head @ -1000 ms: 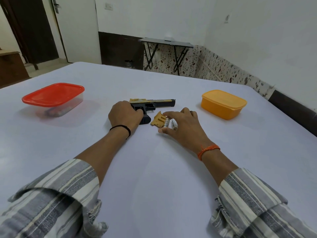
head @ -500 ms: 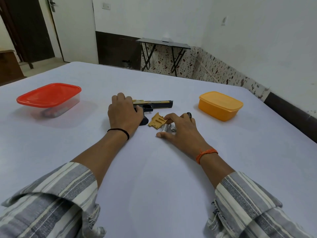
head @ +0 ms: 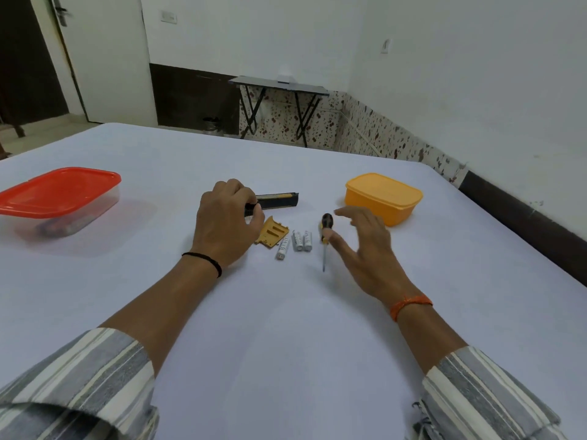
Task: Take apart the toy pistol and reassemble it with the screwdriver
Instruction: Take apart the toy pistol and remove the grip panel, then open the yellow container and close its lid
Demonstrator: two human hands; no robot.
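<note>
The black and gold toy pistol (head: 281,200) lies on the white table, muzzle to the right. My left hand (head: 224,222) covers its rear and grips it around the handle. A yellow battery cover (head: 272,232) lies just right of that hand, with three white batteries (head: 298,240) beside it. The screwdriver (head: 326,230), with a black and yellow handle, lies right of the batteries with its tip pointing toward me. My right hand (head: 365,246) hovers by it with fingers spread, the thumb touching the handle's lower end.
A red-lidded clear container (head: 60,198) holding some items stands at the left. An orange lidded box (head: 382,196) sits just beyond my right hand. The table's right edge (head: 521,249) runs along a wall. A folding table (head: 279,87) stands in the background.
My right hand has lifted off the batteries and moved right to the screwdriver, uncovering the batteries. My left hand has curled tighter over the pistol's rear.
</note>
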